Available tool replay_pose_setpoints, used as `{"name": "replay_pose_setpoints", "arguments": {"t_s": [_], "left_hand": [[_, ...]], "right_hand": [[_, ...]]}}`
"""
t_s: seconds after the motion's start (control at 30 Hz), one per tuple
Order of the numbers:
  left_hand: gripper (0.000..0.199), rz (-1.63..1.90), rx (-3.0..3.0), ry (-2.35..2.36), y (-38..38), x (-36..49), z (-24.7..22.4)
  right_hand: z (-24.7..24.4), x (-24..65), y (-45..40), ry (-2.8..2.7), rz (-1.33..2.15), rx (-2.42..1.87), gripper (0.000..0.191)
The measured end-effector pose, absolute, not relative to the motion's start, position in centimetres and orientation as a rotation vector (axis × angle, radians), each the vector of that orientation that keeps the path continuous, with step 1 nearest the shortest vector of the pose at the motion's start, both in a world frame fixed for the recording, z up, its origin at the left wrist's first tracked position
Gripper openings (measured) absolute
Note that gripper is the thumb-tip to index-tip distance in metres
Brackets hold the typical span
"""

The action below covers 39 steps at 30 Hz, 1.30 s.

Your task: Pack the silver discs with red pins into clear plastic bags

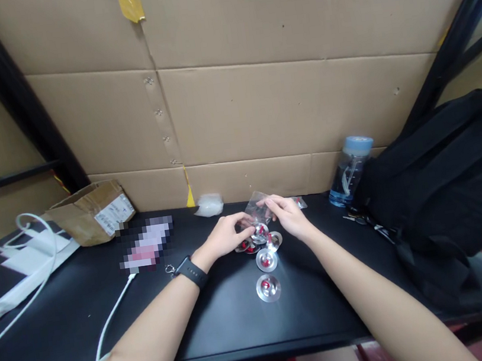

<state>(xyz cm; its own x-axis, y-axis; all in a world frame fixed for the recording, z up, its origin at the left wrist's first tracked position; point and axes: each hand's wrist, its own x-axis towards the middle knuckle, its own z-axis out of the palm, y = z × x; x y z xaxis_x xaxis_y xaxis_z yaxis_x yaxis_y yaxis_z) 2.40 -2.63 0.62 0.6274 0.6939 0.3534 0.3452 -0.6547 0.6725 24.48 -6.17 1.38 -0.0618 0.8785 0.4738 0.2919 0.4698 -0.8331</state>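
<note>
My right hand (285,215) pinches the edge of a small clear plastic bag (257,203) near the back of the black table. Close beside it, my left hand (229,233), with a dark watch on the wrist, has its thumb and fingers closed at the edge of a shiny round metal disc (259,234) with a red centre, just below the bag. More such discs lie heaped under my hands, partly hidden by the fingers. Two of them, a nearer disc (268,288) and another disc (266,260), lie in a line towards me.
At the left are a phone (149,244) on a white cable, an open brown paper bag (88,211) and white cords. A white plastic packet (209,204) lies by the cardboard wall (236,115). On the right stand a water bottle (351,171) and a black backpack (451,175).
</note>
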Motion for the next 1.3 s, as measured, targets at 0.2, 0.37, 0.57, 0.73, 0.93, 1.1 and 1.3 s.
{"name": "replay_pose_setpoints", "arguments": {"t_s": [0.2,0.37,0.57,0.73,0.93,1.1,1.3], "left_hand": [[0.034,1.117,2.048,0.745,-2.8,3.1,1.0],[0.034,1.279,1.748,0.615,-3.5,4.1,1.4],[0.029,1.225,1.757,0.551,-3.8,4.0,1.4],[0.013,0.989,2.103,0.476,-4.5,3.3,2.3],[0.052,0.932,2.065,0.566,-4.9,3.1,2.6],[0.075,0.995,1.929,0.559,-4.2,2.6,2.4],[0.079,0.994,1.96,0.6,-3.3,2.2,2.0]], "right_hand": [[1.9,23.9,-6.7,-1.542,0.598,-0.969,0.043],[2.5,23.2,-7.3,-1.48,0.611,-0.918,0.038],[2.5,23.6,-7.2,-1.278,0.606,-0.929,0.041],[2.5,23.9,-7.1,-1.31,0.649,-0.938,0.049],[2.5,24.1,-7.3,-1.378,0.766,-0.878,0.058],[2.5,24.5,-7.3,-1.511,0.778,-0.855,0.031],[2.2,24.7,-7.2,-1.663,0.905,-0.979,0.028]]}}
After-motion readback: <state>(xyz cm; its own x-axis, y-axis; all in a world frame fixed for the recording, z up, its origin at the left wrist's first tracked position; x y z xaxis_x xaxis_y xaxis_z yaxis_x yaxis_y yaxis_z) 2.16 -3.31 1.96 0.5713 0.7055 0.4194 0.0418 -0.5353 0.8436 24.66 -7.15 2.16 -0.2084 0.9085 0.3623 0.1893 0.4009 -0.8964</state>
